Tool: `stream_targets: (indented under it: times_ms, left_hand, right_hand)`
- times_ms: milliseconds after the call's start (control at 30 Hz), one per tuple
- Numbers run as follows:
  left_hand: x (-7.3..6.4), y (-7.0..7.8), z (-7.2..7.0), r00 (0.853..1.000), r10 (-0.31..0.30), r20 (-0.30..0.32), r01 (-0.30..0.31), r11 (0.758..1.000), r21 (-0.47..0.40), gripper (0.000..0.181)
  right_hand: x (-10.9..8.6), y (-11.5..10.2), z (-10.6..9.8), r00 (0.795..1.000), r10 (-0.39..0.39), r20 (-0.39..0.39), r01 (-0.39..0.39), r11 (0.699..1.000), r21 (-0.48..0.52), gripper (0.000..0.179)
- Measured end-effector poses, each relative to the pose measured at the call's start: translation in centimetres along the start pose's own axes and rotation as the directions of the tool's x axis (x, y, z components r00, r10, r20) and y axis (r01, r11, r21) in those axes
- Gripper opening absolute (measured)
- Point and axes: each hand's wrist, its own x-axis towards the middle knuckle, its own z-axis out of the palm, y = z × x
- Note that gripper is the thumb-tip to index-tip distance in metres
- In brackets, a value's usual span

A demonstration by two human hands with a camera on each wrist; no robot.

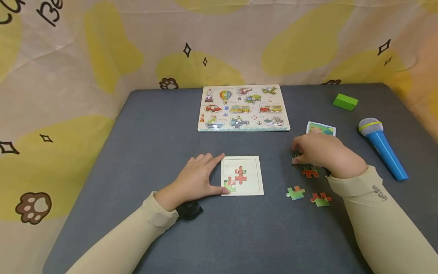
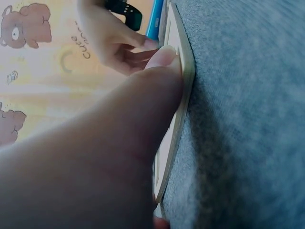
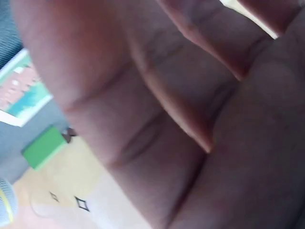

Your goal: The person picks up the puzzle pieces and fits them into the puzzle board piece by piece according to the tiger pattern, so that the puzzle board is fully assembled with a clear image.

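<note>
A square white puzzle tray (image 1: 251, 186) lies on the table with two joined-looking jigsaw pieces (image 1: 240, 175) inside it, toward the left and middle. My left hand (image 1: 195, 177) rests at its left edge, thumb on the near corner and index finger at the far corner, fingers spread. Over to the right, my right hand (image 1: 321, 152) pinches a puzzle piece between thumb and fingers, mostly hidden under the hand. Just below it lies a red puzzle piece (image 1: 310, 172). Nearer the front are a green-and-red piece (image 1: 295, 193) and another red-and-green piece (image 1: 321, 199).
A picture card (image 1: 321, 128) lies partly behind the right hand. Farther back are a vehicle peg board (image 1: 243, 108) and a green block (image 1: 345, 102). A blue toy microphone (image 1: 384, 148) lies at the right. Patterned cloth (image 1: 212, 38) hangs behind the grey table (image 1: 154, 125).
</note>
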Motion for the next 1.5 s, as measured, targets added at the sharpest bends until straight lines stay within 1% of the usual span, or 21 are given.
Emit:
stream_targets:
  times_ms: [100, 200, 300, 433, 533, 667, 800, 867, 933, 1000, 1067, 1167, 1267, 1300, 1367, 1433, 1500]
  left_hand:
    - [0.0, 0.0, 0.0, 1.0, 0.0, -0.002, 0.0, 1.0, 0.004, 0.108]
    - [0.0, 0.0, 0.0, 1.0, 0.0, -0.006, 0.0, 1.0, 0.006, 0.108]
    - [0.0, 0.0, 0.0, 1.0, 0.0, -0.004, 0.0, 1.0, 0.007, 0.107]
    - [0.0, 0.0, 0.0, 1.0, -0.004, 0.001, 0.004, 1.0, 0.012, 0.108]
    - [0.1, 0.0, 0.1, 1.0, -0.003, 0.003, 0.003, 1.0, 0.012, 0.108]
    - [0.1, 0.0, 0.1, 1.0, 0.001, 0.002, -0.001, 1.0, 0.005, 0.107]
    - [0.0, -0.1, 0.2, 1.0, 0.0, 0.003, 0.0, 1.0, 0.009, 0.108]
    - [0.0, -0.1, 0.2, 1.0, -0.001, 0.005, 0.001, 1.0, 0.012, 0.108]
    - [0.0, -0.2, 0.3, 1.0, -0.001, 0.004, 0.001, 1.0, 0.013, 0.109]
    - [0.0, -0.2, 0.2, 1.0, 0.0, 0.002, 0.0, 1.0, 0.014, 0.108]
    - [0.0, -0.2, 0.2, 1.0, 0.001, 0.0, -0.001, 1.0, 0.014, 0.108]
    - [0.0, -0.2, 0.2, 1.0, 0.002, -0.003, -0.001, 1.0, 0.016, 0.108]
    - [0.0, -0.2, 0.2, 1.0, 0.003, -0.004, -0.003, 1.0, 0.013, 0.108]
    - [0.0, -0.2, 0.2, 1.0, 0.002, -0.003, -0.002, 1.0, 0.012, 0.108]
    - [0.0, -0.2, 0.1, 1.0, 0.004, -0.003, -0.004, 1.0, 0.009, 0.107]
    - [0.0, -0.1, 0.1, 1.0, 0.003, -0.001, -0.003, 1.0, 0.007, 0.108]
    - [-0.1, -0.1, 0.1, 1.0, 0.003, -0.001, -0.003, 1.0, 0.005, 0.108]
  right_hand:
    - [0.4, 0.5, 0.2, 1.0, -0.023, -0.001, 0.023, 0.999, 0.037, 0.035]
    - [0.6, 0.9, 0.5, 0.997, -0.078, -0.008, 0.078, 0.994, 0.074, 0.025]
    - [0.7, 1.2, 0.6, 0.993, -0.114, 0.007, 0.113, 0.989, 0.096, 0.02]
    - [0.8, 1.6, 0.6, 0.994, -0.091, 0.06, 0.081, 0.985, 0.152, 0.024]
    - [0.9, 2.0, 0.6, 0.989, -0.103, 0.109, 0.079, 0.977, 0.2, 0.026]
    - [1.0, 2.4, 0.6, 0.977, -0.166, 0.137, 0.131, 0.964, 0.231, 0.026]
    - [0.9, 2.3, 0.6, 0.966, -0.231, 0.121, 0.199, 0.953, 0.23, 0.017]
    - [0.6, 1.8, 0.4, 0.956, -0.286, 0.073, 0.263, 0.938, 0.225, 0.013]
    - [0.3, 0.9, 0.1, 0.941, -0.339, -0.004, 0.332, 0.919, 0.215, 0.014]
    - [-0.1, -0.2, -0.2, 0.929, -0.359, -0.087, 0.369, 0.907, 0.201, 0.02]
    - [-0.3, -1.4, -0.3, 0.918, -0.36, -0.169, 0.389, 0.901, 0.194, 0.024]
    - [-0.4, -2.9, -0.2, 0.883, -0.381, -0.273, 0.436, 0.882, 0.179, 0.02]
    - [-0.4, -4.2, 0.3, 0.84, -0.403, -0.363, 0.489, 0.853, 0.185, 0.022]
    - [-0.4, -4.5, 0.4, 0.832, -0.394, -0.391, 0.491, 0.851, 0.187, 0.022]
    - [-0.4, -5.2, 0.7, 0.822, -0.357, -0.444, 0.475, 0.86, 0.187, 0.025]
    - [-0.4, -5.7, 0.9, 0.822, -0.304, -0.481, 0.448, 0.867, 0.218, 0.028]
    - [-0.2, -6.3, 1.2, 0.825, -0.268, -0.498, 0.433, 0.866, 0.251, 0.028]
